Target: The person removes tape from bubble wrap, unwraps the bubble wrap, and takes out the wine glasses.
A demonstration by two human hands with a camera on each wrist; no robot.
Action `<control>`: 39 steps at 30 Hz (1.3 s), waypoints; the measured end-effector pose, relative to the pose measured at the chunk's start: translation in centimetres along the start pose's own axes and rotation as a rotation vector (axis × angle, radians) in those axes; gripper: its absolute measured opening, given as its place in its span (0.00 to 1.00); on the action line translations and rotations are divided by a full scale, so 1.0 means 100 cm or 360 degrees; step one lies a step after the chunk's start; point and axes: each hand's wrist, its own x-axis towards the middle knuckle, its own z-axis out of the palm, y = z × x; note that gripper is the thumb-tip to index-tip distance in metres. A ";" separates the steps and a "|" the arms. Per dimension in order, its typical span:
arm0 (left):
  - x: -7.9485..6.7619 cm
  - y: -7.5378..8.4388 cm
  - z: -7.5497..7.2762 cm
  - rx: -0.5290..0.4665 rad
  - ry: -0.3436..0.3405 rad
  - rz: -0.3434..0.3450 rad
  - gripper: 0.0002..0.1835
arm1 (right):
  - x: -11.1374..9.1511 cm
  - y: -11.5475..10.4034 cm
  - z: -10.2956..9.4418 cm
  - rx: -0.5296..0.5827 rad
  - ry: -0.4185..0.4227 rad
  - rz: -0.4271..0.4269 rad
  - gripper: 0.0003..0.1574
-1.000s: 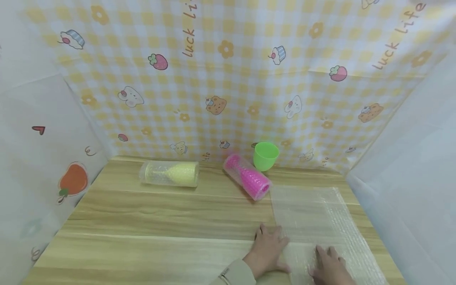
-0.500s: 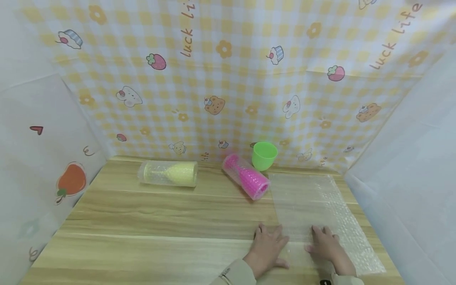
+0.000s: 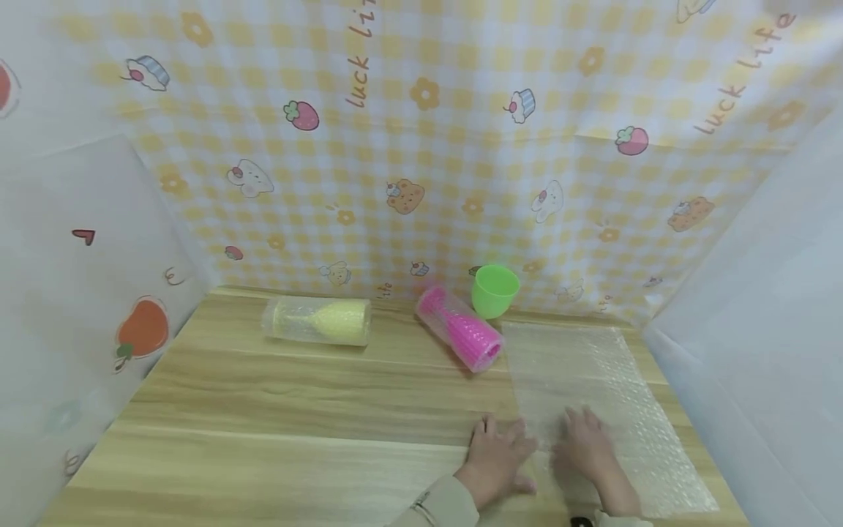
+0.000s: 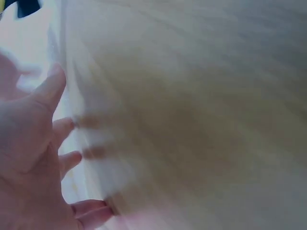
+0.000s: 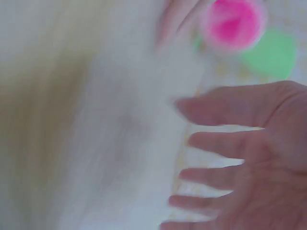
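A clear sheet of bubble wrap (image 3: pixel 632 439) lies flat on the right side of the wooden table. My left hand (image 3: pixel 495 460) rests at the sheet's left edge with fingers spread; the left wrist view shows its fingertips (image 4: pixel 72 158) against the surface. Over the sheet, my right hand (image 3: pixel 589 446) is blurred, its fingers extended and holding nothing. In the right wrist view those fingers (image 5: pixel 216 143) look straight and apart. Behind the sheet stand a light green cup (image 3: pixel 494 293) and, lying on its side, a pink goblet (image 3: pixel 461 329) rolled in bubble wrap.
A yellow goblet (image 3: pixel 339 322) in bubble wrap lies on its side at the back left of the wooden table (image 3: pixel 296 410). A checked cloth (image 3: pixel 369 146) hangs behind the table, and white sheets stand at both sides.
The bubble wrap has slid back and lies flatter, its near edge now on the table. My right hand has moved forward and left, towards the left hand, which stays in place.
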 end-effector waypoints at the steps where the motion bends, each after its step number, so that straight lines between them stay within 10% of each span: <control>1: -0.001 -0.001 0.001 -0.0043 -0.0006 0.0020 0.41 | 0.002 -0.011 0.000 0.0081 0.0064 -0.0055 0.31; 7: -0.014 -0.027 0.001 -0.0519 0.0013 0.0081 0.43 | 0.022 -0.066 0.010 0.0801 0.0106 -0.0258 0.27; 16: -0.084 -0.105 0.003 -0.1412 0.0234 0.0030 0.25 | 0.065 -0.109 0.038 0.1780 -0.0044 0.0044 0.29; 27: -0.174 -0.187 0.002 -0.1465 0.0381 -0.0361 0.20 | 0.076 -0.125 0.034 0.1764 0.0253 0.0076 0.14; 35: -0.179 -0.193 -0.019 -0.1259 0.0633 -0.0520 0.27 | 0.046 -0.117 0.014 0.1789 0.0036 0.0004 0.15; 39: -0.169 -0.183 -0.031 -0.1295 0.0538 -0.0511 0.34 | 0.036 -0.118 0.008 0.1620 -0.0221 -0.0135 0.15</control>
